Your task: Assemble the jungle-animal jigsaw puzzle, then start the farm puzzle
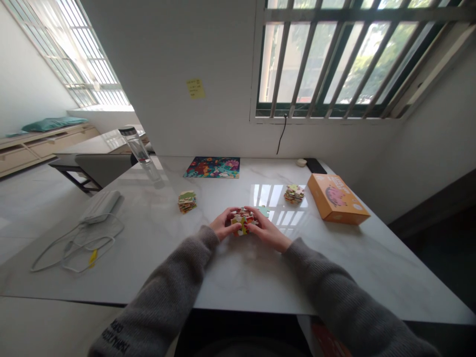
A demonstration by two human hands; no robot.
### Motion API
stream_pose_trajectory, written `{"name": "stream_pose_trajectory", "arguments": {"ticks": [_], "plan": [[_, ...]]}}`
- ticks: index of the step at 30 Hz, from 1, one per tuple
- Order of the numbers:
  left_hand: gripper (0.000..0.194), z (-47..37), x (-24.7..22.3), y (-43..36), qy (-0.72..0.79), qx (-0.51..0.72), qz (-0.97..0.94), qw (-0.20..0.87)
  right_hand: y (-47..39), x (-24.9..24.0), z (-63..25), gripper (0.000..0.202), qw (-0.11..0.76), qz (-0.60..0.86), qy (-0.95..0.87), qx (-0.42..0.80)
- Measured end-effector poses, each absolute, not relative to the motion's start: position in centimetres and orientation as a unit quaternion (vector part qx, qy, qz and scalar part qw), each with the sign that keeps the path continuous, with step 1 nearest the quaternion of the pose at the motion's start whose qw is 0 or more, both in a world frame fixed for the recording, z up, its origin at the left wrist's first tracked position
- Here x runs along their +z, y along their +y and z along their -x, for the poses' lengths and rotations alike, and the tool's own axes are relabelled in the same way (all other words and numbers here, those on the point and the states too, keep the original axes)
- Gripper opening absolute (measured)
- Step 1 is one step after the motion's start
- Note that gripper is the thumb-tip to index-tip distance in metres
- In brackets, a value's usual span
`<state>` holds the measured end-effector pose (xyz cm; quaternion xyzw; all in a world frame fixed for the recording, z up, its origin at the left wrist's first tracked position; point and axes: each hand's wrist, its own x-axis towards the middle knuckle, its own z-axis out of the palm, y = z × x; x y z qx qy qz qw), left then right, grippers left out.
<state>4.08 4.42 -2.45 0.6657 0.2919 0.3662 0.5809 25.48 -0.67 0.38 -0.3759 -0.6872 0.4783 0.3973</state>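
Observation:
Between my two hands is a pile of colourful jigsaw puzzle pieces (243, 221), near the middle of the table. My left hand (225, 224) is closed against the pile's left side, thumb in front and fingers behind. On the opposite side my right hand (266, 231) grips it in the same way. A pale green puzzle piece (264, 210) lies just beyond my right hand. One stack of puzzle pieces (187, 202) stands to the left, and another stack (294, 194) to the right.
An orange box (336, 199) sits at the right, with a black phone-like object (315, 166) behind it. The puzzle picture sheet (211, 167) lies at the back. At left are a glass bottle (136, 145) and a white power strip (101, 206) with a looped cord.

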Motion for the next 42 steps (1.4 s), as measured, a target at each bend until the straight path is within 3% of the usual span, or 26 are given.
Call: {"name": "stream_pose_trajectory", "arguments": {"ticks": [3,6,10,13,22,26,39,42], "plan": [[0.073,-4.3,-2.4,4.2,0.291,0.352,-0.681,0.572,-0.6,0.2,-25.2,0.057,0.41,0.384,-0.663,0.494],[0.067,-4.4,-2.2,4.1,0.353,0.369,-0.709,0.486,-0.3,-0.2,-25.2,0.056,0.435,0.404,-0.645,0.481],[0.042,-4.5,-2.1,4.1,0.44,0.384,-0.724,0.367,0.2,-0.8,-25.1,0.058,0.466,0.434,-0.634,0.44],[0.039,-4.7,-2.1,4.2,0.425,0.382,-0.718,0.398,0.4,-1.0,-25.4,0.057,0.474,0.455,-0.636,0.405],[0.06,-4.6,-1.8,4.9,0.348,0.445,-0.597,0.569,2.4,0.3,-31.8,0.042,0.479,0.551,-0.604,0.319],[0.061,-4.4,-2.2,4.9,0.344,0.423,-0.593,0.592,2.6,0.4,-36.0,0.042,0.435,0.605,-0.615,0.259],[0.034,-4.0,-2.5,4.7,0.41,0.335,-0.768,0.361,3.1,-1.5,-38.4,0.036,0.241,0.699,-0.672,0.053],[0.032,-3.9,-2.4,4.8,0.417,0.316,-0.785,0.332,2.6,-0.7,-38.1,0.036,0.259,0.697,-0.669,-0.018]]}}
